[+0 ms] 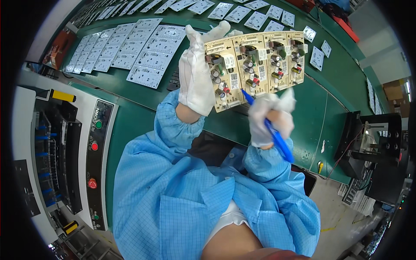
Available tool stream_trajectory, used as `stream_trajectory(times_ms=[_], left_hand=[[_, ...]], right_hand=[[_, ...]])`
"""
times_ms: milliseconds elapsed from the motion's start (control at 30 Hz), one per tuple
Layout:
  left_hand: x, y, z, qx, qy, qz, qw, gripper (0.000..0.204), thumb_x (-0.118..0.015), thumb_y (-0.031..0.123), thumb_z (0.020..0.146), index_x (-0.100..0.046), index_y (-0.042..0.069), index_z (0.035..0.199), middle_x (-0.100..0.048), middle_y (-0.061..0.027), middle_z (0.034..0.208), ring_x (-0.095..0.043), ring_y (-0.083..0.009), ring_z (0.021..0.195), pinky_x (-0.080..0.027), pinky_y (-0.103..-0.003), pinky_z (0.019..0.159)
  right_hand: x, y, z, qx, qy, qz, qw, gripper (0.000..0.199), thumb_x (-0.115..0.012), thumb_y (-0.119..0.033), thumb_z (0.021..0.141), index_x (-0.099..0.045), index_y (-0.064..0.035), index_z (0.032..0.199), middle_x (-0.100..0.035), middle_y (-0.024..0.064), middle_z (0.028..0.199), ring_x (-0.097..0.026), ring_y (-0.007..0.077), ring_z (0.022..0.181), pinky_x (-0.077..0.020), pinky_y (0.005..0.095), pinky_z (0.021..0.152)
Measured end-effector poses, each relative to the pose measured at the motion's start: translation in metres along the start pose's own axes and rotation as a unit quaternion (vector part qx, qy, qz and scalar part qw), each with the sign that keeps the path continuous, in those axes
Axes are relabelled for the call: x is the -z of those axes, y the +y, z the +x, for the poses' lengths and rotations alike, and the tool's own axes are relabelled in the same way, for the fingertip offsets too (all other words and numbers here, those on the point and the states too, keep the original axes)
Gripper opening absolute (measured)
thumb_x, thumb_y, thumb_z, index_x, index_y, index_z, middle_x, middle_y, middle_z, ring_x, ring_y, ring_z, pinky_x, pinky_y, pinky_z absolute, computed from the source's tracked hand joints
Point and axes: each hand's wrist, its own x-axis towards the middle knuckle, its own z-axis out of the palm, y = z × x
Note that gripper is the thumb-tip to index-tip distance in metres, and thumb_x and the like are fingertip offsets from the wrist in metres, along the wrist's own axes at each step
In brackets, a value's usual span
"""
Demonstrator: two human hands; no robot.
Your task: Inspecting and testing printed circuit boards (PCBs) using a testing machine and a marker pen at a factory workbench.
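Note:
My left hand [197, 82], in a white glove, grips the left end of a tan circuit board panel [238, 63] and holds it tilted above the bench. Four joined boards make up the panel, each with capacitors, green and red parts and a printed label. My right hand [273, 119], also gloved, closes around a slim blue pen-like tool [281, 145]. The tool's pointed tip lies at the panel's lower edge, near the second board from the left. Whether the tip touches the panel I cannot tell.
White board panels [156, 56] lie in rows at the back left of the green bench [314, 125], with smaller single boards [255, 20] beyond. A machine with a button panel [96, 160] stands at the left. Black equipment [377, 138] sits at the right.

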Motion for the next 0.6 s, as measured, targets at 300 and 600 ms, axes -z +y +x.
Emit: stream_trajectory(times_ms=[300,600], left_hand=[[0.002,0.005,0.000,0.006,0.019,-0.003,1.000,0.075,-0.024,0.058,0.090,-0.043,-0.007,0.123,-0.056,-0.0178,0.113,-0.057,-0.0217,0.101,-0.048,-0.031,0.089],[0.006,0.007,-0.006,0.000,0.037,0.042,0.998,0.075,-0.027,0.057,0.091,-0.043,-0.010,0.121,-0.057,-0.0189,0.110,-0.057,-0.0219,0.101,-0.046,-0.031,0.090]], right_hand=[[0.031,-0.019,0.039,0.390,-0.033,-0.685,0.614,0.019,-0.047,-0.011,0.086,-0.051,0.0024,0.099,-0.049,0.0041,0.066,-0.046,0.0089,0.051,-0.0385,0.0210,0.047],[0.027,-0.042,0.055,0.407,0.051,-0.646,0.644,0.019,-0.054,-0.011,0.087,-0.045,-0.0061,0.071,-0.048,0.0006,0.060,-0.043,0.0053,0.044,-0.0320,0.0195,0.039]])
